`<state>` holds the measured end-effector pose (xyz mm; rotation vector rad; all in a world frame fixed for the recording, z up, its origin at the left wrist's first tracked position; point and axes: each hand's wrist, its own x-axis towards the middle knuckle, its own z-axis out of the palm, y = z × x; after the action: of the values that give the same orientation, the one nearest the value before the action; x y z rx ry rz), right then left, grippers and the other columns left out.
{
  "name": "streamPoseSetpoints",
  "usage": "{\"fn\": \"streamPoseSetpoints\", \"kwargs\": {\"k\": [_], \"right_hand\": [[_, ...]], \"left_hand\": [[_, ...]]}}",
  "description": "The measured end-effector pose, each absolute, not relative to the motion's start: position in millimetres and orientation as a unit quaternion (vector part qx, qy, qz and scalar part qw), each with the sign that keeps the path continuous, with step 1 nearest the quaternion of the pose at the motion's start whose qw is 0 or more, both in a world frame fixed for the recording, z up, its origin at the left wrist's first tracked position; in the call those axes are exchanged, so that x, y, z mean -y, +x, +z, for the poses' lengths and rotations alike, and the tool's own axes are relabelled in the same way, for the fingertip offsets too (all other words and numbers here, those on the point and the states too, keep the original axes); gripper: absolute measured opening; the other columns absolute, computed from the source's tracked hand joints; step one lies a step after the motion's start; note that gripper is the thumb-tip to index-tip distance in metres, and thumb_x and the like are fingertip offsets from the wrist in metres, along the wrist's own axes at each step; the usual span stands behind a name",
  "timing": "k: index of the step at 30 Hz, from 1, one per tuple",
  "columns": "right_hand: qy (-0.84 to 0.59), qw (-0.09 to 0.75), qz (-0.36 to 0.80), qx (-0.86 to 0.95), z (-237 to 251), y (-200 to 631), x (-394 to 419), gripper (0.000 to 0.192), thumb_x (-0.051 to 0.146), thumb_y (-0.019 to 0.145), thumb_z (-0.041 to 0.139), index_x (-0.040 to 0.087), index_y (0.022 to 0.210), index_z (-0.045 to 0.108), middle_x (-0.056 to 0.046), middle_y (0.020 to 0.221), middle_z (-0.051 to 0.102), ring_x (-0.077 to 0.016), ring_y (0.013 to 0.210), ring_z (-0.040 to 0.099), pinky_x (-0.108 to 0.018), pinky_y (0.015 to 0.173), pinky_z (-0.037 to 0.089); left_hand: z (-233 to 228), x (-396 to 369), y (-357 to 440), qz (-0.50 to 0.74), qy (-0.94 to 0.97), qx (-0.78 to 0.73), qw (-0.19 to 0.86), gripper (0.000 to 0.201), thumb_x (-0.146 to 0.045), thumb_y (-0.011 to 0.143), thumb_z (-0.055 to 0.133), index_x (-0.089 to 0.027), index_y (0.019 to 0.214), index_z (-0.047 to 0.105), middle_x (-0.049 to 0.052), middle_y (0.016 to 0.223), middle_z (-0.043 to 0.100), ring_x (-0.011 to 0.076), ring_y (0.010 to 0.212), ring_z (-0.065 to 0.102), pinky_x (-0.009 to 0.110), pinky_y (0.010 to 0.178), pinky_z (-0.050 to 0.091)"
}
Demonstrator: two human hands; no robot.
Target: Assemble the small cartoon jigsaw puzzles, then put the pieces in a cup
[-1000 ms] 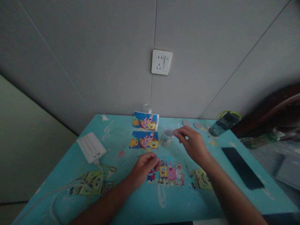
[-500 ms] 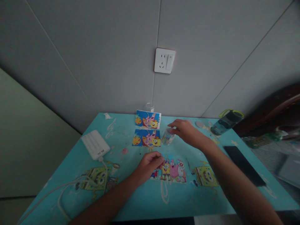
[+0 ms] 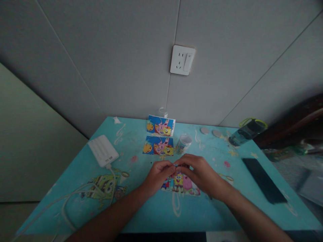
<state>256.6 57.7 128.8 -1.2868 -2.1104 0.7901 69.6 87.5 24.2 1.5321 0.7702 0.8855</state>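
Both hands met over the cartoon puzzle card (image 3: 180,183) at the table's (image 3: 141,215) near middle; left hand (image 3: 157,176) and right hand (image 3: 200,173) pinched a tiny piece (image 3: 176,165) between fingertips, too small to tell which held it. Piece could slip and get lost on the busy tabletop print, or a wrist could nudge the card. Half a second earlier, the right hand was at the small jar (image 3: 183,143), now left behind them.
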Motion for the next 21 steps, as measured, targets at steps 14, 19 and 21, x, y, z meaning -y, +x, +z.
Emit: {"fn": "streamPoseSetpoints", "kwargs": {"k": [14,19,21], "right_hand": [[-0.583,0.315,-0.014,0.749,117.9,305.2,-104.5,0.032,0.027,0.101,0.047,0.023,0.123,0.070,-0.012,0.105,0.067,-0.0289,0.101,0.061,-0.047,0.092,0.048],[-0.585,0.251,0.113,0.763,66.2,303.4,-51.2,0.025,0.029,0.097,0.058,0.023,0.118,0.071,-0.010,0.101,0.069,-0.0260,0.097,0.063,-0.043,0.090,0.051],[-0.599,0.211,0.141,0.760,40.4,301.6,-42.1,0.029,0.031,0.092,0.067,0.022,0.119,0.070,-0.011,0.102,0.068,-0.0266,0.098,0.063,-0.042,0.090,0.052]], "left_hand": [[16.2,-101.6,40.8,0.247,0.870,-0.352,0.242,0.036,-0.035,0.094,0.063,-0.023,0.127,0.063,0.011,0.129,0.062,0.0320,0.123,0.051,0.053,0.108,0.034],[13.3,-100.1,39.1,0.209,0.891,-0.346,0.208,0.057,-0.043,0.086,0.072,-0.022,0.136,0.055,0.012,0.136,0.057,0.0335,0.128,0.048,0.051,0.108,0.035],[11.1,-100.0,40.2,0.202,0.893,-0.348,0.201,0.059,-0.042,0.085,0.074,-0.023,0.137,0.055,0.012,0.135,0.057,0.0334,0.127,0.048,0.051,0.108,0.035]]}}
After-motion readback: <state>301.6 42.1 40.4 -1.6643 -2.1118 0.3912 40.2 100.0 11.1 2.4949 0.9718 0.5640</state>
